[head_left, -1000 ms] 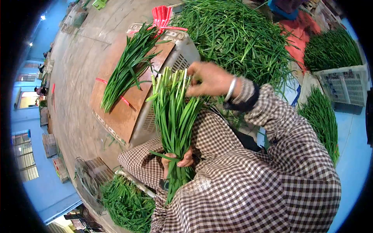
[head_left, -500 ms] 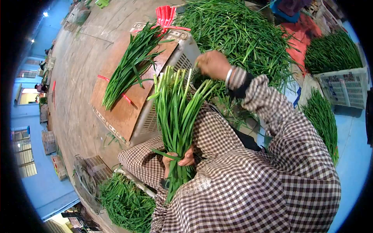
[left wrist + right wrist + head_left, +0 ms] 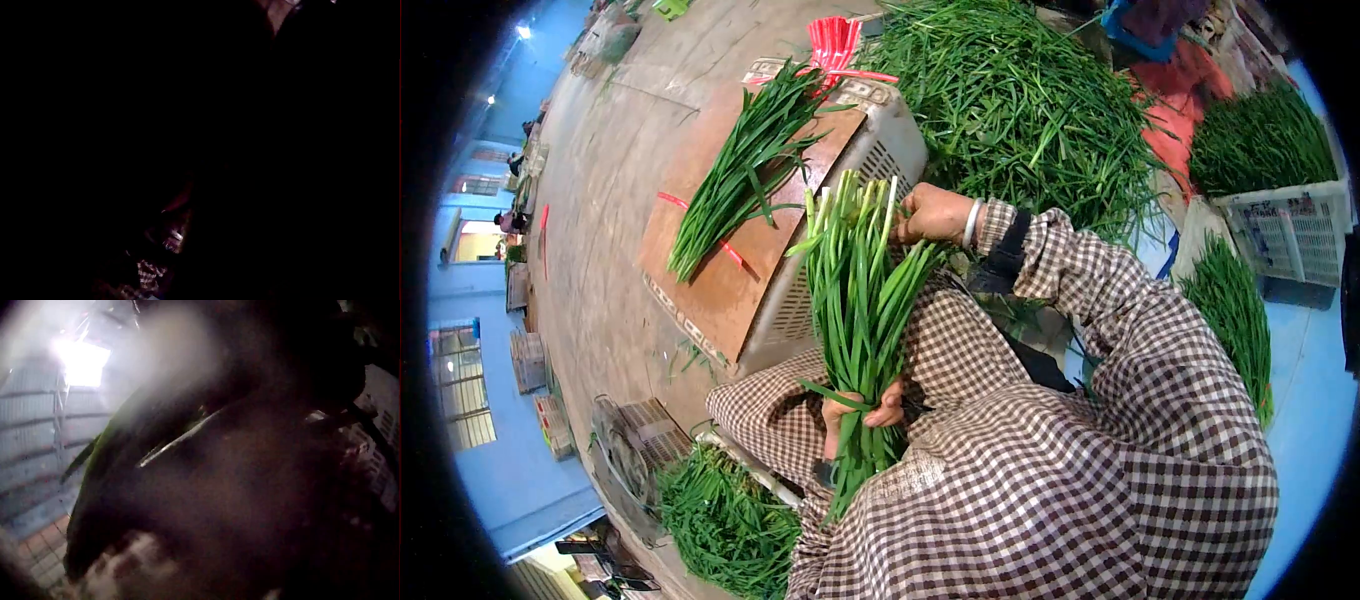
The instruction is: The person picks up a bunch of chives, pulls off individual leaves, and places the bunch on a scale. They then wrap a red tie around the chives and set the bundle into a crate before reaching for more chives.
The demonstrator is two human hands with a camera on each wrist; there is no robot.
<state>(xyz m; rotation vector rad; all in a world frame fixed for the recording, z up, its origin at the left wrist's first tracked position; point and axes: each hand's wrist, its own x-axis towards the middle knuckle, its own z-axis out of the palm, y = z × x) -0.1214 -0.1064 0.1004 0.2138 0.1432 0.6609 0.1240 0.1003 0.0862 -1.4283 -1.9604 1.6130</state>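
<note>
The left hand (image 3: 862,412) grips a bunch of long green stalks (image 3: 855,300) around its leafy lower part, above the lap, pale cut ends up. At the right side of those pale ends is the right hand (image 3: 938,214), its fingers bent in against the stalks; whether they pinch one is hidden. On a brown board (image 3: 700,225) over an upturned crate lies another bunch (image 3: 735,175) beside a red tie (image 3: 730,250). The left wrist view is almost black; the right wrist view is dark and blurred, with a green leaf edge.
Red ties (image 3: 833,45) stand at the crate's far end. A large heap of stalks (image 3: 1020,110) lies beyond the right hand. A white crate (image 3: 1290,235) with greens is at the far right; more greens (image 3: 725,525) sit at lower left.
The right hand moved away from the bunch to the right, then came back beside the pale ends. Stalks on the bunch's right side spread outward. The left hand keeps its grip in place.
</note>
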